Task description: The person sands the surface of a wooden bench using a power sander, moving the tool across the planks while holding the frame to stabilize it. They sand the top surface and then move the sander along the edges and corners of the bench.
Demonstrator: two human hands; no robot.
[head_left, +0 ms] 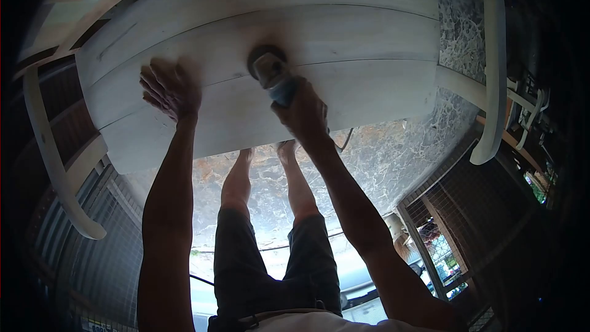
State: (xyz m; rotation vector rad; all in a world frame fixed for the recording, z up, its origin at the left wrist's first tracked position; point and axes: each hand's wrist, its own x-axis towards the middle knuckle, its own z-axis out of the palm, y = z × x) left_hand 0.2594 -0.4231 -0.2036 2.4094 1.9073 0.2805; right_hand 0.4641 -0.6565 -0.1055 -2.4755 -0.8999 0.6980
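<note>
My right hand [305,115] is wrapped around the blue body of an angle grinder [282,90]. The grinder's dark round disc [261,55] rests against or very close to the pale wooden planks [362,37], near a seam between two boards. To the left, my left hand [173,91] lies palm down on the planks with its fingers spread, somewhat blurred. Nothing shows in that hand. A dark cord [348,141] hangs below my right wrist, partly hidden behind it.
Curved wooden armrests [488,86] flank the planks at right and left. Wooden framing [67,12] runs along the far left edge. Below the planks are my bare legs and rough concrete ground [381,160]. Wire-mesh panels [439,246] stand at the right.
</note>
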